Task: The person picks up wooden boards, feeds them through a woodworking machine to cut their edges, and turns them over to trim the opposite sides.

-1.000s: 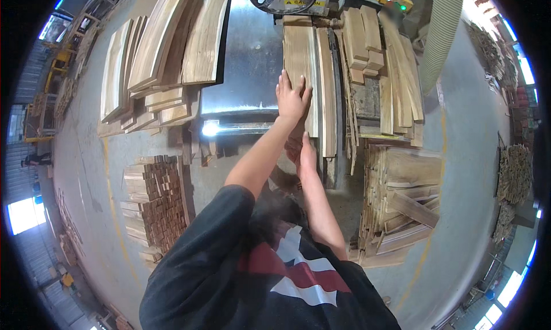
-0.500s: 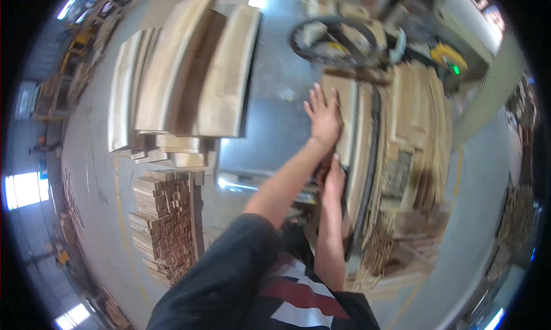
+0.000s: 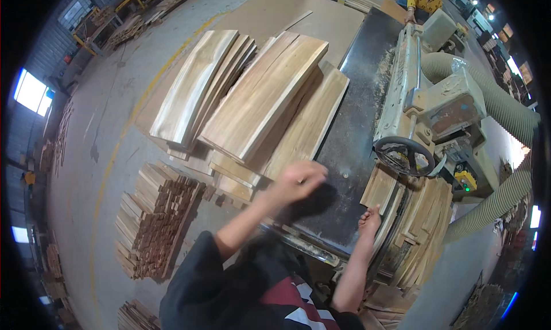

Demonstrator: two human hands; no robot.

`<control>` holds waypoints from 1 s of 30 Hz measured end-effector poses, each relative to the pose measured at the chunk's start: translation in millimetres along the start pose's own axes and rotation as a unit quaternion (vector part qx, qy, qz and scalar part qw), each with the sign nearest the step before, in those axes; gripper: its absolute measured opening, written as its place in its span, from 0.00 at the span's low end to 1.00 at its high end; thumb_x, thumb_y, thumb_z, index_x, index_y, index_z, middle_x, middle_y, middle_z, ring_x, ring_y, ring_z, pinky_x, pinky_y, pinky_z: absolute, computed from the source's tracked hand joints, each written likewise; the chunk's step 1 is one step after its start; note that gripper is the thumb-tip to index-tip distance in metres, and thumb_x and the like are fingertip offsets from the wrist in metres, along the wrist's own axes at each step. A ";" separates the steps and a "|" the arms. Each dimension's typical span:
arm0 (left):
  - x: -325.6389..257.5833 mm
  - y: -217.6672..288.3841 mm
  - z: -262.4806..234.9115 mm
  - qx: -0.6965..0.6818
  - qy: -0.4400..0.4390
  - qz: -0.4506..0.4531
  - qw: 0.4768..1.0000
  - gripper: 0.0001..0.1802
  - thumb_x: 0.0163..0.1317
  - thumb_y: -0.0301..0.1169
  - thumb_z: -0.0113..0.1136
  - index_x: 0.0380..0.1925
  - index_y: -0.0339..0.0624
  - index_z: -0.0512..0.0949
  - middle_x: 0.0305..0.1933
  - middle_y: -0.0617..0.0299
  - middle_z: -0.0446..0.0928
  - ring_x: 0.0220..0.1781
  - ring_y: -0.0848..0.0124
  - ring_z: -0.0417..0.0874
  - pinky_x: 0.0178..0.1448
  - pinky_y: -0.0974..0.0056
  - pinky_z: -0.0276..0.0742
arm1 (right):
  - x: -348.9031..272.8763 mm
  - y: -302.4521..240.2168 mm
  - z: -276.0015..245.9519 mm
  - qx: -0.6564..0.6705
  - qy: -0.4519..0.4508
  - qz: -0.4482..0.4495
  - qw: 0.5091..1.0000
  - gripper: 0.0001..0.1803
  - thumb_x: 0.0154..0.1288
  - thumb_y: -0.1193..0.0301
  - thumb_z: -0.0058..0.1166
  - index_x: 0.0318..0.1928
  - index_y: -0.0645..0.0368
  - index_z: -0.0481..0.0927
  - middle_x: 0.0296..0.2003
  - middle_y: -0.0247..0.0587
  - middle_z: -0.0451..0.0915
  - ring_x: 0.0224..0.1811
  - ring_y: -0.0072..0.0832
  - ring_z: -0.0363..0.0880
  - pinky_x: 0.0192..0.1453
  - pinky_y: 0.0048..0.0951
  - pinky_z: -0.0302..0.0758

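- Presently the left hand (image 3: 301, 179) hangs blurred over the dark machine table (image 3: 350, 158), fingers loosely curled, holding nothing that can be made out.
- Right hand (image 3: 370, 220) rests on a board (image 3: 380, 187) at the table's near right edge, fingers spread flat.
- Progress, judged: tall board stacks (image 3: 258, 100) lie left, more boards (image 3: 422, 221) right; proportion done unclear.
- Room: bare table ahead; handwheel (image 3: 404, 156) and hoses (image 3: 493, 106) crowd the right.
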State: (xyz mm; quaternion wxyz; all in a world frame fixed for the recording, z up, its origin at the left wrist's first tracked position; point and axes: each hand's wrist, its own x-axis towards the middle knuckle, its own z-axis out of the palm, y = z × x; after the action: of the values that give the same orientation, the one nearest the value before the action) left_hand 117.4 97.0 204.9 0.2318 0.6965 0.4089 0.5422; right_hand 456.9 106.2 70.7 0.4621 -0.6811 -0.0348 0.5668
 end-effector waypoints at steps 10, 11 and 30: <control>17.6 -69.9 -179.6 0.467 0.156 -0.238 0.837 0.32 0.50 0.58 0.71 0.34 0.36 0.78 0.50 0.35 0.76 0.51 0.40 0.77 0.55 0.44 0.72 | 10.2 -9.6 120.8 0.049 -0.091 -0.129 0.986 0.09 0.71 0.62 0.49 0.45 0.51 0.73 0.36 0.39 0.82 0.26 0.25 0.78 0.20 0.22 0.65; 13.0 -60.7 -170.2 0.464 0.142 -0.238 0.841 0.32 0.50 0.57 0.71 0.35 0.37 0.79 0.50 0.35 0.76 0.52 0.40 0.77 0.55 0.44 0.73 | -19.4 -2.8 146.0 -0.039 -0.186 -0.129 0.973 0.16 0.72 0.59 0.50 0.53 0.53 0.73 0.42 0.43 0.82 0.31 0.28 0.80 0.25 0.24 0.71; -215.7 95.7 -20.8 -0.070 -0.159 -0.392 0.904 0.77 0.38 0.25 0.83 0.76 0.34 0.30 0.74 0.43 0.62 0.73 0.60 0.67 0.73 0.60 0.65 | -193.0 159.7 -47.4 -0.046 -0.304 0.024 0.951 0.28 0.72 0.72 0.57 0.68 0.52 0.63 0.42 0.41 0.82 0.23 0.24 0.78 0.24 0.26 0.75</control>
State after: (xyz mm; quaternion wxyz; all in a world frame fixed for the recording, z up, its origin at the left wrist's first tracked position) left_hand 111.5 -136.0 162.6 0.5356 0.5394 0.5674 0.3165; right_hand 350.5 -123.1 103.3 0.3840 -0.4973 -0.1832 0.7561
